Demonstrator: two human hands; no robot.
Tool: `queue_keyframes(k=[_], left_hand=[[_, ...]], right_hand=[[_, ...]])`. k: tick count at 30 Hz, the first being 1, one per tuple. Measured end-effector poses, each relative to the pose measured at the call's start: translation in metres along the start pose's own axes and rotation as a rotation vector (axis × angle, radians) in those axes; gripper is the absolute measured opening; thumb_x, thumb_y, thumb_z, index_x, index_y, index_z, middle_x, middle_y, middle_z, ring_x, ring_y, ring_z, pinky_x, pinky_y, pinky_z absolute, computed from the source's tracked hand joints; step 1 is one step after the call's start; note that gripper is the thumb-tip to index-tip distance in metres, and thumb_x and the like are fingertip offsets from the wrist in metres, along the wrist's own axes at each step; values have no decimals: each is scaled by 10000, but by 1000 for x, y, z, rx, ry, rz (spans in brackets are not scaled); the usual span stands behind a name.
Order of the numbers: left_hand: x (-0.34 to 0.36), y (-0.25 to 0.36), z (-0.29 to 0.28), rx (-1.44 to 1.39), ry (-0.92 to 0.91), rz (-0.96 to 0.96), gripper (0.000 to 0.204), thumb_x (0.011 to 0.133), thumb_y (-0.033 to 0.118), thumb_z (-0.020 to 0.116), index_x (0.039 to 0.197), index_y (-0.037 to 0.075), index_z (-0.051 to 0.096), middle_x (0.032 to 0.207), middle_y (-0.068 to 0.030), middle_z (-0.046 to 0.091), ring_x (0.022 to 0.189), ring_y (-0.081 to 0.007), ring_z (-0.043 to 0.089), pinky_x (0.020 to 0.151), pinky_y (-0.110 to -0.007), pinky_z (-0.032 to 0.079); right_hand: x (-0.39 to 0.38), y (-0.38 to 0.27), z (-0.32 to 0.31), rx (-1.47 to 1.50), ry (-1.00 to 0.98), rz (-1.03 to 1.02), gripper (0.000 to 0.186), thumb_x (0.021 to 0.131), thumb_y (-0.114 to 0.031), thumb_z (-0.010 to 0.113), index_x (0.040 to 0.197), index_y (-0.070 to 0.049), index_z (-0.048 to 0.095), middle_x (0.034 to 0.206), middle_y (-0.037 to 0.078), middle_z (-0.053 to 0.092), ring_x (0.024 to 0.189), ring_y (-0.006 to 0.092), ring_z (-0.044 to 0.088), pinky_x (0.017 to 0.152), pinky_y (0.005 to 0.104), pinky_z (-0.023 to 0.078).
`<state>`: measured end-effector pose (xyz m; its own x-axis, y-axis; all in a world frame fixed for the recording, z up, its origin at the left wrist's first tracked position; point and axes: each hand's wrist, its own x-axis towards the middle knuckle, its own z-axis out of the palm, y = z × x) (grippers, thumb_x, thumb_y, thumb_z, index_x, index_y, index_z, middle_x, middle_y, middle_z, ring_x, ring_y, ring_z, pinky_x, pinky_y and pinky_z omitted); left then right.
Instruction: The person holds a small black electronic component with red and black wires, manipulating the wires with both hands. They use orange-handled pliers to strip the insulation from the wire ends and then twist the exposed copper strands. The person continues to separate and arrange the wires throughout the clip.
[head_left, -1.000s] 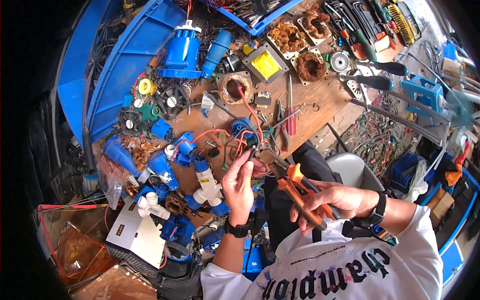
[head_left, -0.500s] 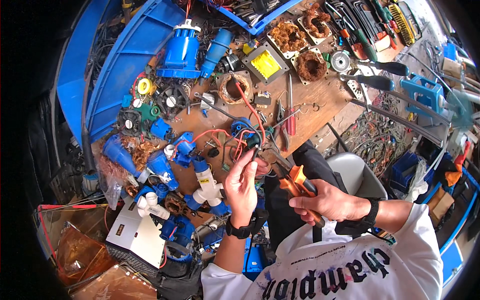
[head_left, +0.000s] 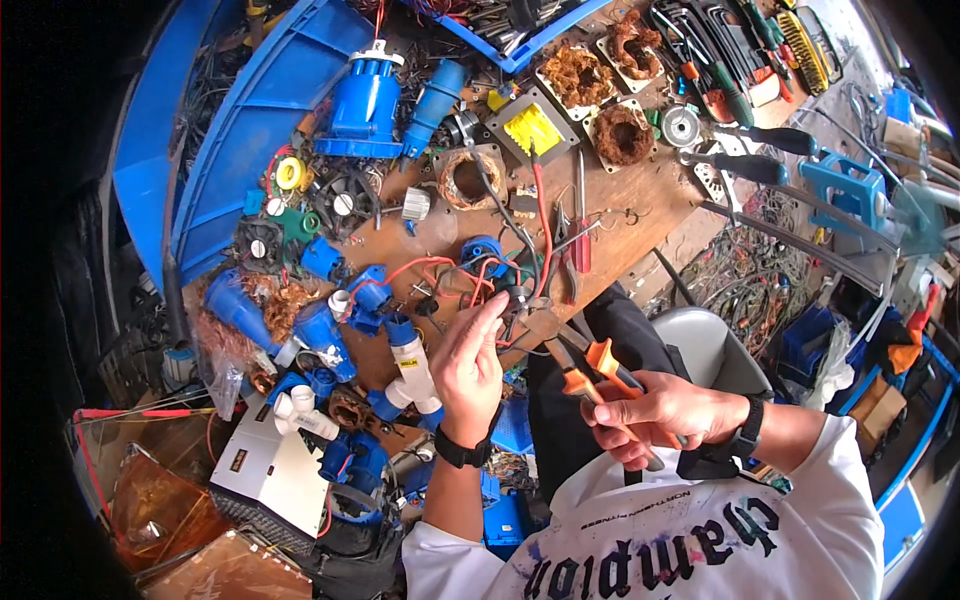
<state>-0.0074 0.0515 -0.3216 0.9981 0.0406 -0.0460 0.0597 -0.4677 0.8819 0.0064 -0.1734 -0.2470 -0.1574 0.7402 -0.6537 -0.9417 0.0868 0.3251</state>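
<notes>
Taking the head of my orange-handled pliers (head_left: pixel 607 362) as the centre of the clock, my right hand (head_left: pixel 665 412) sits at 4 o'clock, its grip wrapped around both handles. The metal head points up toward 10 o'clock, close by the fingertips of my other hand; I cannot tell whether its jaws touch anything. My left hand (head_left: pixel 472 368) is at 8 o'clock, its grip narrow, thumb and fingers pinching the black wire (head_left: pixel 494 187) near its lower end. That wire runs up toward 11 o'clock, while the red wire (head_left: pixel 543 215) rises beside it to 12, its dark tip in front of a square block with a yellow middle (head_left: pixel 527 122). At 11 o'clock, nearer in, a round blue part (head_left: pixel 482 250) lies among looser wires. A red-handled screwdriver (head_left: pixel 582 250) lies at 1 o'clock on the wooden table (head_left: pixel 632 212), just beside a smaller pair of pliers. Between 8 and 9 o'clock is a white fitting (head_left: pixel 413 368) with blue ends, and a grey bin (head_left: pixel 702 340) stands at 3.
</notes>
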Motion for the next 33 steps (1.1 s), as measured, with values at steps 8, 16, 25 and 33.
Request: queue_keyframes(k=[8,16,25,33], left_hand=[[6,10,-2,-62,-117,-210,189,962,76,515,1091,8,635,860,-34,628,649,-78,520,571,-233,415],[-7,2,7,-323,-175,-520,261,1017,197,434,1143,15,573,851,-10,615,689,-59,544,614,-220,481],[-1,16,3,-497,-133,-518,291,1017,242,431,1125,-9,531,846,-106,665,732,-156,645,687,-279,513],[-5,16,4,-535,-133,-515,280,1021,226,424,1133,-18,504,924,-124,679,822,-177,663,727,-292,523]], right_hand=[[-3,2,-3,-359,178,-173,220,939,-205,605,836,-63,473,682,-8,501,527,88,488,476,264,420],[-5,7,12,-339,135,-139,205,945,-214,592,863,-49,502,719,15,526,583,109,541,527,266,469],[-7,2,-2,-313,250,-238,227,935,-193,598,1047,-15,510,791,30,552,658,116,578,612,274,498],[-3,5,-3,-344,205,-232,285,910,-107,574,1159,7,491,906,59,610,770,141,629,709,280,515]])
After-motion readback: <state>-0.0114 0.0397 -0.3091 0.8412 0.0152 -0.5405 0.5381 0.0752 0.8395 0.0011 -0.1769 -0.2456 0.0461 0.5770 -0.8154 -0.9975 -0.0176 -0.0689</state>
